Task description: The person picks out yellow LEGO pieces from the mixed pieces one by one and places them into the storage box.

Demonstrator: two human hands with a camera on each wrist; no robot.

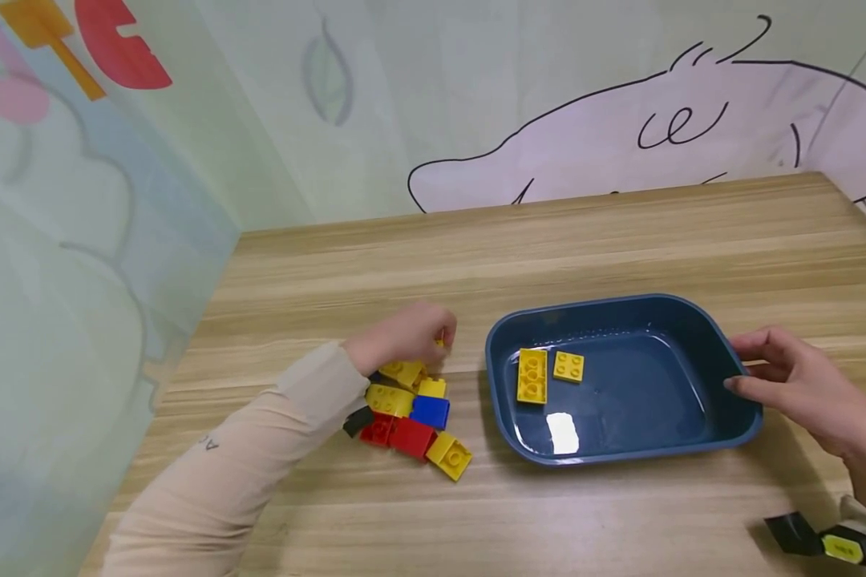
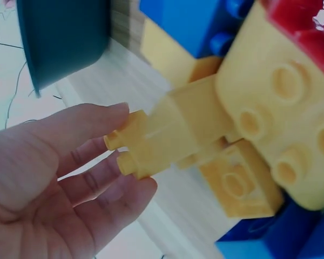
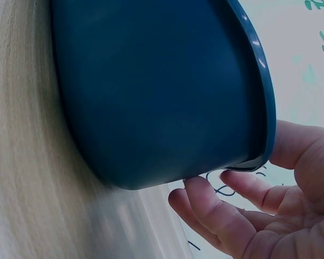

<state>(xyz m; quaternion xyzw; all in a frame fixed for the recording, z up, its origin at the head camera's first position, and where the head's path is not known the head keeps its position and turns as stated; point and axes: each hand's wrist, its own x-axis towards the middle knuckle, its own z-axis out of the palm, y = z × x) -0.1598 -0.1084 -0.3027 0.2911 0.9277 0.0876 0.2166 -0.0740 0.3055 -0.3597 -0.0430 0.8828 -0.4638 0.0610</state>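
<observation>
Left of the blue tray (image 1: 635, 393), the left hand (image 1: 407, 330) pinches a yellow brick (image 2: 146, 143) by its studded end; blur hides whether it touches its neighbours, so a straight lift would best spare the brick pile (image 1: 413, 437). At the tray's right end, the right hand (image 1: 801, 381) grips the rim (image 3: 269, 108); light steadying should suffice.

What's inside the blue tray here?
The blue tray holds a long yellow brick, hollow underside up, and, to its right, a square yellow brick with four studs up. The tray floor directly beneath both bricks is covered.
</observation>
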